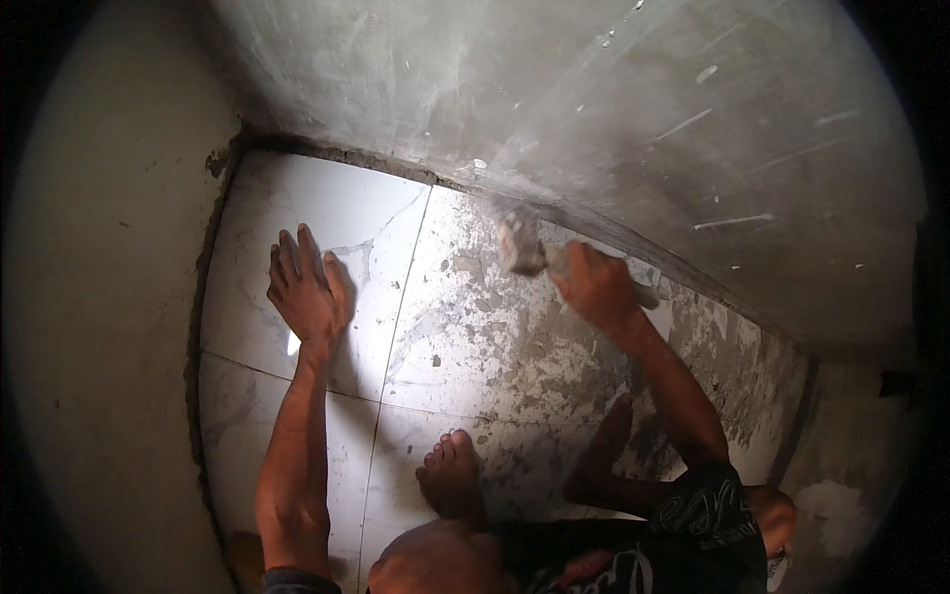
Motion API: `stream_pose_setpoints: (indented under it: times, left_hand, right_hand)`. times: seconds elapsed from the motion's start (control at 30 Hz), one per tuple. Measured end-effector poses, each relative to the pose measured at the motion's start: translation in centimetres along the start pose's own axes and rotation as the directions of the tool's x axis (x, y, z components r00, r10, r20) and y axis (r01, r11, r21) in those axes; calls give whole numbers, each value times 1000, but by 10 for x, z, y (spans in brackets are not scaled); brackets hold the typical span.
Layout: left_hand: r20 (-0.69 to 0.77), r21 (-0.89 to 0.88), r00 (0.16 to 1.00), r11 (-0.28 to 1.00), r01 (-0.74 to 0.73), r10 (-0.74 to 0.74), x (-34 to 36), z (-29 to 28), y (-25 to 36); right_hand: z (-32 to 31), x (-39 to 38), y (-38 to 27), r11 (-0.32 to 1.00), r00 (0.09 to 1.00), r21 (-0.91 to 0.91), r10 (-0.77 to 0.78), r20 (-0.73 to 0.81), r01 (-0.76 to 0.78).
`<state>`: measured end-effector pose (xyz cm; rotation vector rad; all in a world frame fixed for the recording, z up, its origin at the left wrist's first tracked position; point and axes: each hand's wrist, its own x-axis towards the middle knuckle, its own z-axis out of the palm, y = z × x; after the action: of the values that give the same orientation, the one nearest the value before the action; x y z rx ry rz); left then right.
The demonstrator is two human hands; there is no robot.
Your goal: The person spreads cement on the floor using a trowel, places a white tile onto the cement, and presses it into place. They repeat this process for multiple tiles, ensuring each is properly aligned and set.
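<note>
Flat on a white marbled floor tile [381, 247] rests my left hand [309, 297], its fingers spread and nothing in it. My right hand [599, 287] is closed round the handle of a short-handled tool with a blocky pinkish-brown head [522, 247]. Motion smears that head, so I cannot tell whether it is a brush or a mallet. It is over the far part of a speckled tile [475, 337], close to the base of the wall. Grey, cement-like residue is stuck in patches on this tile, and the handle's end shows past my right hand.
A grey plastered wall [554, 89] rises at the far side, and a plain wall [109, 297] stands on the left. A rough dark gap [336, 153] runs along the tiles' far edge. My bare foot [451, 475] is on the tiles, nearer to me.
</note>
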<state>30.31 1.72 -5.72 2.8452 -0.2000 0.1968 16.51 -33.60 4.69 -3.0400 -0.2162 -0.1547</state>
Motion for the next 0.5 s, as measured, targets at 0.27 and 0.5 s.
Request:
stream_pose_setpoints:
  times: [0.27, 0.5]
  left_hand:
    - [22, -16, 1000, 1000, 8, -8, 0, 4, 2]
    - [23, -17, 1000, 1000, 14, -13, 1, 0, -7]
  right_hand:
    - [26, 35, 3, 953, 998, -295, 67, 5, -63]
    - [13, 45, -58, 904, 863, -256, -410, -296, 342]
